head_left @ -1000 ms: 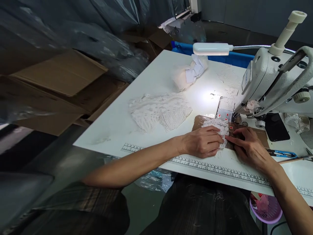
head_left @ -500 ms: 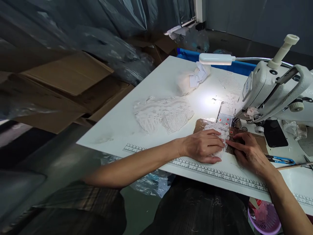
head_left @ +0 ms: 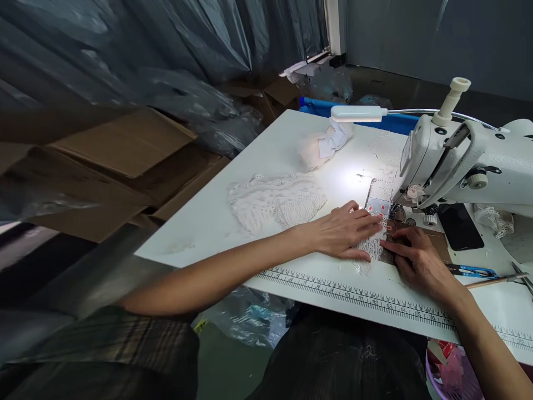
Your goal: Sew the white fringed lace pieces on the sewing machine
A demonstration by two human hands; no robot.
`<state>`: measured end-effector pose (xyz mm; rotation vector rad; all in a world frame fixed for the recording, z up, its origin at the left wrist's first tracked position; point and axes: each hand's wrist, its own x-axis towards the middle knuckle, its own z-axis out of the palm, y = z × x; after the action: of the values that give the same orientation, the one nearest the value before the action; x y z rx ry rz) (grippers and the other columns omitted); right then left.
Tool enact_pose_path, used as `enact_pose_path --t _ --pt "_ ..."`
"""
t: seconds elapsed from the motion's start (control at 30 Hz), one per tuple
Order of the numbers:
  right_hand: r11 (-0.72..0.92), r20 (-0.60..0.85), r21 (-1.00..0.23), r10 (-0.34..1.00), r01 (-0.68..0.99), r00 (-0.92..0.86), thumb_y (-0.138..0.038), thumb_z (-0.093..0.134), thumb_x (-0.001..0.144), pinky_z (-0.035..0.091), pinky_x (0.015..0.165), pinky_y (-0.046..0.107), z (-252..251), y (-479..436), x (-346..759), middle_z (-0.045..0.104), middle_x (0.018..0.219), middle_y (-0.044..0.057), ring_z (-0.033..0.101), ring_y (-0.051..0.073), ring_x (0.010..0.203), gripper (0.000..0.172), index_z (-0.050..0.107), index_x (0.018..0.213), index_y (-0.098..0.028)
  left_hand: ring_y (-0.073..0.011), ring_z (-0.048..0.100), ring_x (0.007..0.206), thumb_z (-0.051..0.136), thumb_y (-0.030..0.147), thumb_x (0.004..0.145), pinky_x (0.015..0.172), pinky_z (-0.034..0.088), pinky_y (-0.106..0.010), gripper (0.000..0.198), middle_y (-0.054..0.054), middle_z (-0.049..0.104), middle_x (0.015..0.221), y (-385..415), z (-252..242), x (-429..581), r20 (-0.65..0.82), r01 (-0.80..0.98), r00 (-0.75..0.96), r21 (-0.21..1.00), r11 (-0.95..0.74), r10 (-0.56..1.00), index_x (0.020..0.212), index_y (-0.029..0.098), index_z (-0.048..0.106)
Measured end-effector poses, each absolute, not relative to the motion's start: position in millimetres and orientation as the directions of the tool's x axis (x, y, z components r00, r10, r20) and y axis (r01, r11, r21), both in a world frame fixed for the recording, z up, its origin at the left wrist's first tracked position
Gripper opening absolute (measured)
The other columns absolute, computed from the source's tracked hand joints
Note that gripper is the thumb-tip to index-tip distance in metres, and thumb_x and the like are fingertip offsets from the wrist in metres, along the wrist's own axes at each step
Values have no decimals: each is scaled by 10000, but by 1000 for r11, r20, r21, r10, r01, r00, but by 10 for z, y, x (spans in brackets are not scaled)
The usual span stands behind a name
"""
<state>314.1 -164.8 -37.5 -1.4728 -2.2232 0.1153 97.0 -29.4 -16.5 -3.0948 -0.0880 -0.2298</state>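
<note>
A piece of white lace fabric (head_left: 372,247) lies at the needle area of a white sewing machine (head_left: 470,144). Flat on the lace rests my left hand (head_left: 347,230), palm down, its fingers stretched toward the presser foot. My right hand (head_left: 418,258) is on the brown plate (head_left: 435,240) right of the lace. Its index fingertip touches the fabric's right edge, while its other fingers are bent and apart. Part of the lace is hidden under my left hand.
Another lace piece (head_left: 277,200) and a whitish fabric bundle (head_left: 325,145) lie left on the table (head_left: 200,236). A lamp (head_left: 358,114) hangs over them. Right are a phone (head_left: 461,226), blue thread snips (head_left: 474,271) and scissors (head_left: 522,276). Cardboard boxes (head_left: 125,139) stand left.
My left hand has slid forward along the lace, closer to the needle, and more of the lace's near end shows. My right hand stays beside the fabric. The view has shifted slightly.
</note>
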Motion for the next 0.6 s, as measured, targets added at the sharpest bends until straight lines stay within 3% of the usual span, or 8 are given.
enact_pose_path --t 0.1,0.23,0.3,0.4,0.6 --pt "417 329 -318 891 852 -313 -133 519 885 545 860 474 -381 -1652 3143 613 1094 104 552 264 1048 404 702 1195 -316 -268 591 1060 456 561 978 877 432 -390 504 -158 591 1312 -206 -140 952 200 192 959 63 -979 201 1247 147 558" --pt "419 351 -323 886 849 -304 -121 506 886 547 859 473 -396 -1652 3134 617 1082 102 552 259 1033 405 710 1180 -309 -159 590 784 451 412 1010 662 455 -274 321 -77 641 975 -180 -188 945 295 350 833 373 -859 468 977 139 618" --pt "425 366 -320 880 847 -303 -118 497 887 548 851 473 -397 -1650 3130 622 1071 102 554 258 1018 400 716 1168 -301 -129 558 712 506 358 986 586 415 -237 271 -46 612 900 -202 -227 960 280 407 776 461 -789 564 855 143 606" --pt "427 357 -317 881 847 -311 -129 497 891 546 849 472 -381 -1647 3132 626 1073 103 556 261 1021 393 716 1168 -301 -136 552 744 552 303 965 579 391 -229 238 -27 596 849 -230 -295 982 300 432 745 463 -774 596 785 150 584" --pt "451 357 -291 869 844 -342 -131 475 905 531 835 480 -360 -1644 3143 621 1068 117 544 274 1022 385 714 1171 -273 -137 504 680 473 355 1016 585 380 -262 298 -26 594 799 -227 -399 981 449 414 722 328 -849 526 803 162 552"
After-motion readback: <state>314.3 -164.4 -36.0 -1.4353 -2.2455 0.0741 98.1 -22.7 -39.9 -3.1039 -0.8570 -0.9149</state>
